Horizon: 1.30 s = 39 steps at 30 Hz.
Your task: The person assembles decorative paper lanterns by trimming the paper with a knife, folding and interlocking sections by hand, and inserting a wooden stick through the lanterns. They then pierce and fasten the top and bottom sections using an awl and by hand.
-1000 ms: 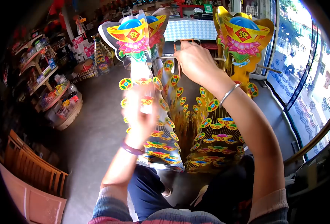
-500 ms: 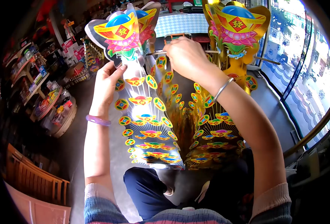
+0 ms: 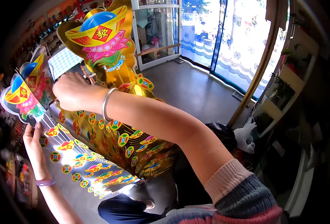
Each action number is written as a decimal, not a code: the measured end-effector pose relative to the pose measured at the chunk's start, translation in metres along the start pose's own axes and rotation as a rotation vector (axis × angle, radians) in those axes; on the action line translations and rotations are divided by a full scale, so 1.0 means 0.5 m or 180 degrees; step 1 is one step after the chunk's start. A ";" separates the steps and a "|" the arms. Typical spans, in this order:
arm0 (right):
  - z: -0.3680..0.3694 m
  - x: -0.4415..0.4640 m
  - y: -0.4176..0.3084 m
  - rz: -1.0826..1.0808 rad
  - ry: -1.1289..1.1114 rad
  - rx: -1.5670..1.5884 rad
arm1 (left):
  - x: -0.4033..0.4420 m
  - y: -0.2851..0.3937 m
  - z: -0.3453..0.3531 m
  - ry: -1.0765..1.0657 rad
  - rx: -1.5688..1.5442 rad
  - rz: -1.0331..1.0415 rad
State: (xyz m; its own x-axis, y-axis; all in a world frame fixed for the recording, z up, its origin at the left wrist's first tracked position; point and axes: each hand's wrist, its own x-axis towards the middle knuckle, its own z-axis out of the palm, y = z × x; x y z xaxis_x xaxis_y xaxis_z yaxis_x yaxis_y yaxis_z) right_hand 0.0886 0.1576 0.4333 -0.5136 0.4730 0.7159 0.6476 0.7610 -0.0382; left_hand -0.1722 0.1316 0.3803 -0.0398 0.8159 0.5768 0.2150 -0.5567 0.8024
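Two long shiny decorations hang side by side, a silver one [image 3: 71, 149] on the left and a gold one [image 3: 150, 140] on the right, both covered with coin and ingot pictures. Each has a top with a blue-domed yellow ingot over a pink lotus. My left hand [image 3: 34, 140] pinches the edge of the silver decoration just below its lotus top [image 3: 26, 100]. Between the two tops is my right hand [image 3: 73, 91], its fingers curled at the rod; what they grip is hidden behind the hand. The large gold top [image 3: 101, 37] stands beyond my right wrist.
A blue-and-white checked table [image 3: 65, 62] stands behind the decorations. Glass doors and a patterned curtain [image 3: 198, 41] are at the back right. A wooden pole [image 3: 256, 67], a plant shelf [image 3: 284, 87] and a white plastic bag [image 3: 245, 138] are on the right.
The view has swung to the right, so the decorations appear farther left and tilted. My left hand, blurred over the silver strip earlier, has moved to its upper left edge. My right hand remains near the rod.
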 end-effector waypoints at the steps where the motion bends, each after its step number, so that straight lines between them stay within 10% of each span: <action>1: -0.003 0.000 -0.003 0.0004 -0.0003 0.0052 | 0.000 0.001 -0.002 -0.0018 0.0037 -0.0022; 39: 0.027 0.014 -0.012 -0.0529 0.0644 -0.0024 | -0.037 0.094 0.058 0.0044 0.0399 -0.0190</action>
State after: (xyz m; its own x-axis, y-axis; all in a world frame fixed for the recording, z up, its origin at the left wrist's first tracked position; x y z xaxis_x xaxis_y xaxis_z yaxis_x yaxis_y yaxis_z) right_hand 0.0736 0.1624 0.4292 -0.4908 0.2427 0.8368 0.5682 0.8172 0.0963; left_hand -0.1330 0.0948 0.4028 -0.0695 0.8443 0.5314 0.3322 -0.4827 0.8103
